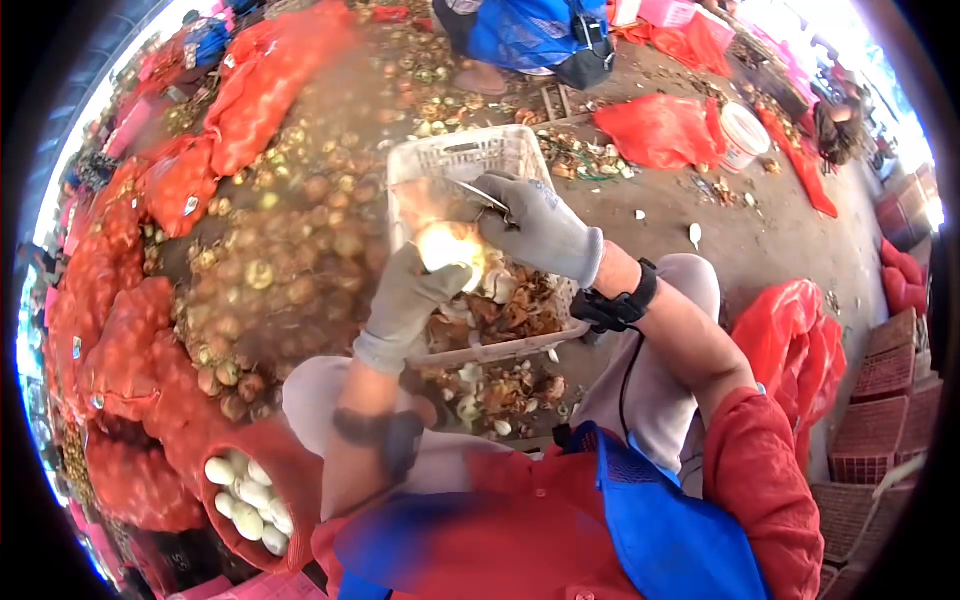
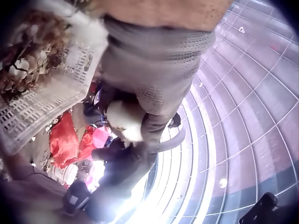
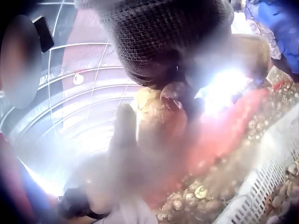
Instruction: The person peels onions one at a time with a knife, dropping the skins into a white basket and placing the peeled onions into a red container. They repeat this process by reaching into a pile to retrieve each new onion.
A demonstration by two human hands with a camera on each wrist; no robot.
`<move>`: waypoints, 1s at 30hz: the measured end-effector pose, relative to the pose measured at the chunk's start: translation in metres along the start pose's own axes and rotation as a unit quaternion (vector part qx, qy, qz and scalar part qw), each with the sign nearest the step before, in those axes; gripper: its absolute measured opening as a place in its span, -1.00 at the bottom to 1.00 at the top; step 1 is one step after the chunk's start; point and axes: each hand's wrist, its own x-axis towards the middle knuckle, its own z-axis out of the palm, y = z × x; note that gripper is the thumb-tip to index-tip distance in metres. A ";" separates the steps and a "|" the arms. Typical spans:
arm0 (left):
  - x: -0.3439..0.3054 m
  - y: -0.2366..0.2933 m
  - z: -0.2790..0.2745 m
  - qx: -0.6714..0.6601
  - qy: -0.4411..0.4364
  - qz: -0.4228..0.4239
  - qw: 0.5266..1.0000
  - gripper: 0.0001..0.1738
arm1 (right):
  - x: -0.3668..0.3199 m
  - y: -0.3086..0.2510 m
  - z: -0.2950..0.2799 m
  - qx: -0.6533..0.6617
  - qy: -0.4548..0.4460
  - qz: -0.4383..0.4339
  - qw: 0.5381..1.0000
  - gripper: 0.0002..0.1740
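In the head view the gloved left hand (image 1: pixel 408 300) holds an onion (image 1: pixel 450 250), overexposed by glare, above a white crate (image 1: pixel 468 150). The gloved right hand (image 1: pixel 540 222) grips a knife (image 1: pixel 478 192), its blade pointing up and left over the crate. In the left wrist view the pale onion (image 2: pixel 125 120) sits in the fingers of the left hand (image 2: pixel 149 79), near the curved blade (image 2: pixel 170 142). The right wrist view shows the onion (image 3: pixel 161 112) below the right hand (image 3: pixel 163 42), with loose skin on it; haze blurs the fingers.
Peelings (image 1: pixel 520 300) lie in the crate. Many onions (image 1: pixel 290 260) cover the floor at left, beside filled red net bags (image 1: pixel 130 400). A red sack (image 1: pixel 300 470) of peeled onions stands at lower left. A white bucket (image 1: pixel 742 138) and stacked crates (image 1: pixel 870 440) are on the right.
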 end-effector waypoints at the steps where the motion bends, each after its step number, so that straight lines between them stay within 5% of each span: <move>1: 0.003 0.000 0.003 -0.002 -0.004 -0.002 1.000 -0.39 | 0.000 -0.004 -0.002 0.026 -0.007 0.064 0.998 -0.76; 4: 0.008 0.011 0.014 -0.092 0.016 0.033 0.995 -0.46 | 0.004 0.009 0.002 0.149 0.037 0.096 0.983 -0.79; 6: 0.010 0.013 0.015 -0.184 -0.031 0.074 0.980 -0.32 | 0.005 0.021 -0.002 0.163 0.022 0.173 0.971 -0.78; 8: 0.023 -0.031 -0.022 -0.118 -0.030 0.163 0.979 -0.28 | 0.003 0.030 -0.001 0.170 0.073 0.152 0.971 -0.75; 9: 0.024 -0.028 -0.018 -0.016 0.001 0.189 0.982 -0.44 | 0.000 0.018 -0.004 0.082 0.080 0.110 0.987 -0.63; 12: 0.013 0.007 0.013 -0.032 0.087 0.134 0.987 -0.51 | -0.008 0.008 0.004 0.189 0.016 0.100 0.977 -0.47; 14: 0.009 0.011 0.007 0.082 0.053 0.158 0.983 -0.49 | -0.009 0.004 0.002 0.143 -0.034 0.109 0.983 -0.41; 16: 0.008 0.012 0.005 0.084 0.023 0.158 0.984 -0.43 | -0.009 0.004 0.004 0.104 -0.011 -0.013 0.994 -0.40; 18: 0.008 0.016 0.005 0.202 0.021 0.109 0.973 -0.45 | -0.012 0.002 0.001 0.079 -0.036 0.005 0.996 -0.39; 22: 0.005 0.018 0.015 0.169 0.024 0.097 0.981 -0.41 | -0.014 -0.005 0.000 0.019 -0.079 0.019 0.997 -0.47; 23: 0.005 0.020 0.012 0.252 0.025 0.104 0.962 -0.36 | -0.015 -0.006 0.000 -0.024 -0.093 0.028 0.995 -0.51; 30: -0.002 0.017 0.018 0.048 -0.007 -0.015 0.999 -0.24 | -0.011 0.015 0.007 -0.058 0.010 0.001 0.998 -0.65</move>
